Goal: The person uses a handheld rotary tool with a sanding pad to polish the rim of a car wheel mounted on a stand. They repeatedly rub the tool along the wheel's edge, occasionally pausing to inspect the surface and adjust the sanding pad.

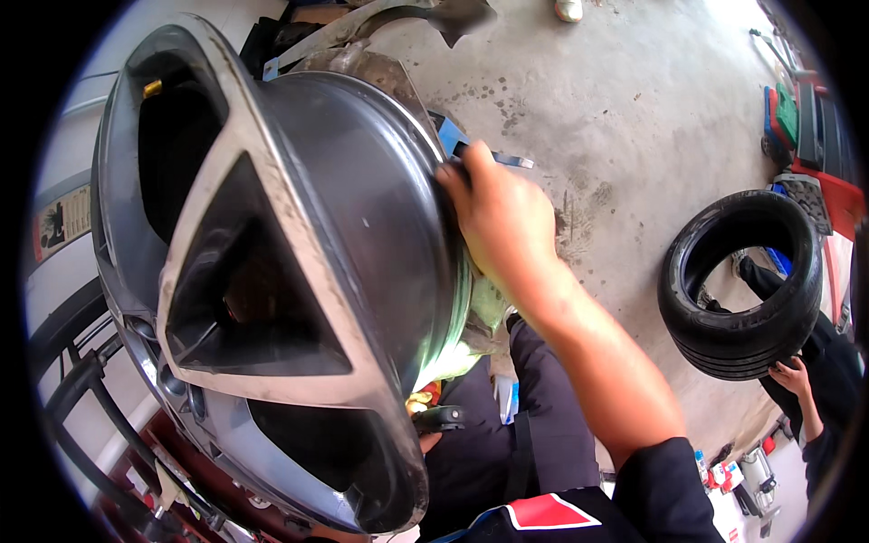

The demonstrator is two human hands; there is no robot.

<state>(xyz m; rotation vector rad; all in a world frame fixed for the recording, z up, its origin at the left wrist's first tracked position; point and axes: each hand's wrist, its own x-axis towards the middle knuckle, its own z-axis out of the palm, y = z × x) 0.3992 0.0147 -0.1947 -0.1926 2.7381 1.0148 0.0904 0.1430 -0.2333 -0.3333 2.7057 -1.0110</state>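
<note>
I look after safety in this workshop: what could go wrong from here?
The right hand is at the edge of the metal wheel, so it might get scraped or pinched there.
The left hand is mostly hidden behind the wheel, beside a dark thing, so a slip might go unseen.
Only one co-worker's hand shows on the tyre, so the tyre might drop if that grip fails.

The right hand [505, 213] curls at the wheel rim's [362, 181] right edge, its bare forearm [611, 362] slanting down to a dark sleeve [670, 484]; the left hand [430, 442], mostly hidden, shows low beside the rim.
</note>
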